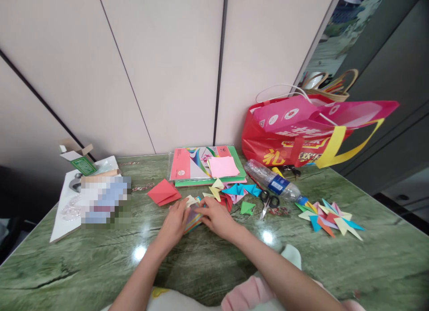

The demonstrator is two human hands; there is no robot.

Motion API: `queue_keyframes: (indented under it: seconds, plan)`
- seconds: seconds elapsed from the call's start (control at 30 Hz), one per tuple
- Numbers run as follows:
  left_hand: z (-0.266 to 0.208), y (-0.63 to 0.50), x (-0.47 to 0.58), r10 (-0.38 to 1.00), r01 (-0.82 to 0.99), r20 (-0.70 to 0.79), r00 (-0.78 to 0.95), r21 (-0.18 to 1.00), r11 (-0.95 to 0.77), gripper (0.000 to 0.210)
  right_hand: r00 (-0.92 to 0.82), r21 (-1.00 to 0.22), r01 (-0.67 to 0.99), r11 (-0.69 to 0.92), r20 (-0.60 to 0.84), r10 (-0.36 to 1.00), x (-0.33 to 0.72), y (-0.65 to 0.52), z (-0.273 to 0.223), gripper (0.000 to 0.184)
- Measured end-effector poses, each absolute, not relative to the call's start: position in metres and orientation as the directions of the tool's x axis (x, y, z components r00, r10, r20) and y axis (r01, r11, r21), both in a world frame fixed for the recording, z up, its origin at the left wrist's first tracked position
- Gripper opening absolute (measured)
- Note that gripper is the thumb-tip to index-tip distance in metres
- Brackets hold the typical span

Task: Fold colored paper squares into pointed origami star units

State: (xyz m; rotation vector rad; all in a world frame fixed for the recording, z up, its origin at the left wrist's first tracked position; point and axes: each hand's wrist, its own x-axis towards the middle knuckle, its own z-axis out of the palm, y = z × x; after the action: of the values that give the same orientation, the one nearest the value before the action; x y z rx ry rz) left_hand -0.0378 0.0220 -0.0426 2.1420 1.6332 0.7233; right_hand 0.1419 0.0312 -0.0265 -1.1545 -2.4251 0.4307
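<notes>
Between my two hands a small stack of coloured paper (pixel 193 219) lies on the table, with a lilac top and several colours along its edge. My left hand (pixel 177 219) grips its left side, fingers bent. From the right, my right hand (pixel 217 216) holds the upper part with thumb and fingers closed in on it. A pale cream piece of paper (pixel 191 201) pokes out just beyond the fingertips. Left of it sits a folded red paper (pixel 164 192). Folded blue paper pieces (pixel 241 189), a yellow one (pixel 216 188) and a green one (pixel 248 208) lie close to my right hand.
Paper packs (pixel 197 164) with pink sheets (pixel 224 166) on top lie against the wall panels. Black-handled scissors (pixel 267 203), a plastic bottle (pixel 268 179), a folded paper star (pixel 330 217) and a red bag (pixel 284 136) stand or lie right. A white board (pixel 63 215) is left.
</notes>
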Motion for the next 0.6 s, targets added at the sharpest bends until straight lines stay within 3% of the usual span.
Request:
queue_keyframes:
  seconds: [0.17,0.33,0.6]
  plan:
    - [-0.036,0.022,-0.035,0.970,0.747,0.184,0.161,0.619,-0.242,0.037,-0.678,-0.257,0.642,0.723,0.250,0.691,0.136,0.026,-0.022,0.032]
    - [-0.032,0.022,-0.032,0.974,0.749,0.169,0.153,0.623,-0.226,0.035,-0.725,-0.191,0.621,0.761,0.230,0.649,0.133,0.030,-0.029,0.019]
    - [-0.035,0.022,-0.033,0.972,0.771,0.176,0.156,0.593,-0.231,0.034,-0.744,-0.121,0.614,0.780,0.240,0.624,0.132,0.031,-0.034,0.014]
